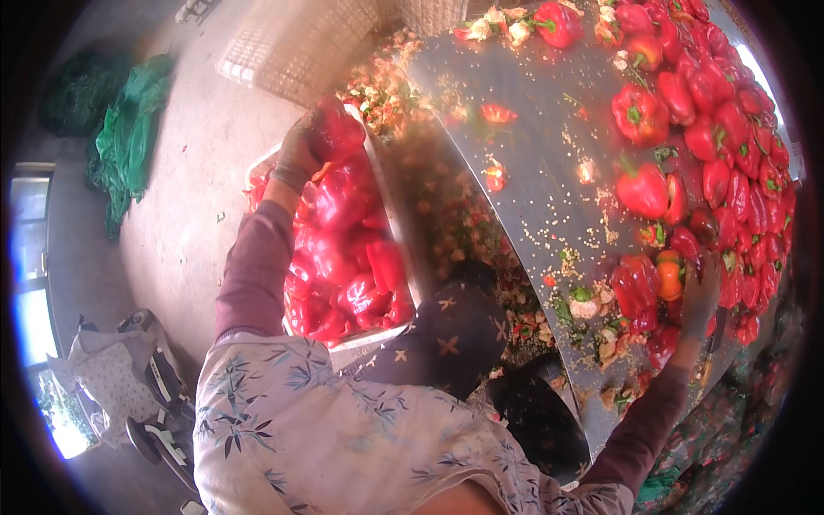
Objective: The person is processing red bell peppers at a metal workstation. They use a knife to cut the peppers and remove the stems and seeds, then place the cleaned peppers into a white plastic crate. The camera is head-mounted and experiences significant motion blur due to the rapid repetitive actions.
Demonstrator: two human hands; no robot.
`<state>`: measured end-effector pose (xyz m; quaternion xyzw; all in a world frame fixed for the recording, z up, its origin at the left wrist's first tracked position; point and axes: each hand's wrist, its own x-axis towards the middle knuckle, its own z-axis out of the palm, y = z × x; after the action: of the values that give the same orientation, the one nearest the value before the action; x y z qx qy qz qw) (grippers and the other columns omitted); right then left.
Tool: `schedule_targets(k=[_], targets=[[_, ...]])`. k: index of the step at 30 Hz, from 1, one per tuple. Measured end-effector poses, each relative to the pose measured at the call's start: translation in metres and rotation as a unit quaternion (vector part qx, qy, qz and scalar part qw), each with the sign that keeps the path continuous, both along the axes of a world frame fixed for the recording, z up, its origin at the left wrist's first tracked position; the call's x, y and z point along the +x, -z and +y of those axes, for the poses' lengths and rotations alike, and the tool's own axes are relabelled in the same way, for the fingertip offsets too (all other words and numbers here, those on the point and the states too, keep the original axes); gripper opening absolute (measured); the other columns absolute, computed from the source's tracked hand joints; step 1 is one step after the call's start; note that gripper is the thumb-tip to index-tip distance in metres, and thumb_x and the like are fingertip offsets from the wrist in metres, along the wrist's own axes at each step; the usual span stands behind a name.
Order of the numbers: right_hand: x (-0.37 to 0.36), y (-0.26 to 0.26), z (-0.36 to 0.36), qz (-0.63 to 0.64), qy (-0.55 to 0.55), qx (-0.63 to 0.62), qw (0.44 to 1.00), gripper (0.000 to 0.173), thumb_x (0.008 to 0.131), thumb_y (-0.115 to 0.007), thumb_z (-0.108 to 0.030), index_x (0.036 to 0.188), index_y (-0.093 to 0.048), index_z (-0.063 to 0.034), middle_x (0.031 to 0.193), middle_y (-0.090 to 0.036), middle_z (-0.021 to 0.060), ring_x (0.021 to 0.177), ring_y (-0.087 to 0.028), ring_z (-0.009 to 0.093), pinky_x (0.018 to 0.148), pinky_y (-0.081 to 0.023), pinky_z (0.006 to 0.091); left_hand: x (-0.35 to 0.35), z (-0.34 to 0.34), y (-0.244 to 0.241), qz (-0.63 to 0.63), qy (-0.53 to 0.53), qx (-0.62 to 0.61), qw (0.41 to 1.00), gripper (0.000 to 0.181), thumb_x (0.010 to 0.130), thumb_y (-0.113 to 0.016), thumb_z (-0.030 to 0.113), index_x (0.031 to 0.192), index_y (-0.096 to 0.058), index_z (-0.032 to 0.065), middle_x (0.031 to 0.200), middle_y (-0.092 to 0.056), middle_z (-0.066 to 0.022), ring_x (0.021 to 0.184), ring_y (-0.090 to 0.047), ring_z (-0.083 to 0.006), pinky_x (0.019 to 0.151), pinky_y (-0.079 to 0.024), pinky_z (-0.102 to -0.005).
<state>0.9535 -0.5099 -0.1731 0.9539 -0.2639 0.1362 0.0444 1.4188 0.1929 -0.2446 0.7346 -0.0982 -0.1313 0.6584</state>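
Note:
My left hand grips a red bell pepper over the far end of a white crate filled with glossy red peppers. On the right, my right hand reaches among whole peppers on the grey metal table; its fingertips are at a dark red pepper, and whether they grip it cannot be told. Beside that hand lie an orange pepper and a red pepper. A large heap of red peppers covers the table's right side. Seeds and cut cores are scattered over the metal.
Pale woven plastic crates stand beyond the filled crate. Pepper cores and scraps cover the floor between crate and table. Green netting lies at left, near a stroller-like wheeled frame. Full mesh sacks sit at lower right.

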Motion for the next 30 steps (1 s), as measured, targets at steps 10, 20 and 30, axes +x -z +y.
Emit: schedule_targets(k=[10,20,30], targets=[[0.005,-0.006,-0.005,0.033,-0.078,0.121,0.989,0.065,0.089,-0.072,-0.01,0.149,-0.049,-0.004,0.148,-0.053,0.0217,0.141,-0.047,0.037,0.116,-0.04,0.0449,0.031,0.0,0.018,-0.219,0.019,0.652,0.726,0.059,0.096,-0.059,0.047,0.139,-0.055,0.0065,0.135,-0.056,-0.0227,0.122,-0.055,-0.0424,0.104,-0.045,-0.0524],[0.046,-0.026,0.014,-0.026,0.124,0.223,0.966,0.035,0.086,-0.071,-0.022,0.117,-0.069,-0.0063,0.117,-0.068,0.0191,0.106,-0.067,0.037,0.092,-0.054,0.0459,0.026,0.007,0.093,-0.259,0.041,0.665,0.7,0.053,0.098,-0.061,0.033,0.143,-0.051,0.0057,0.133,-0.059,-0.0251,0.12,-0.058,-0.0414,0.1,-0.049,-0.0501],[-0.034,-0.1,0.133,-0.116,-0.029,0.032,0.992,0.05,0.081,-0.072,-0.016,0.129,-0.064,-0.0014,0.097,-0.069,0.0187,0.083,-0.07,0.031,0.071,-0.055,0.0402,-0.166,-0.218,-0.082,-0.314,0.221,0.075,0.92,0.046,0.086,-0.073,0.0,0.13,-0.063,-0.0011,0.114,-0.068,-0.0134,0.095,-0.068,-0.0203,0.082,-0.056,-0.0327]])
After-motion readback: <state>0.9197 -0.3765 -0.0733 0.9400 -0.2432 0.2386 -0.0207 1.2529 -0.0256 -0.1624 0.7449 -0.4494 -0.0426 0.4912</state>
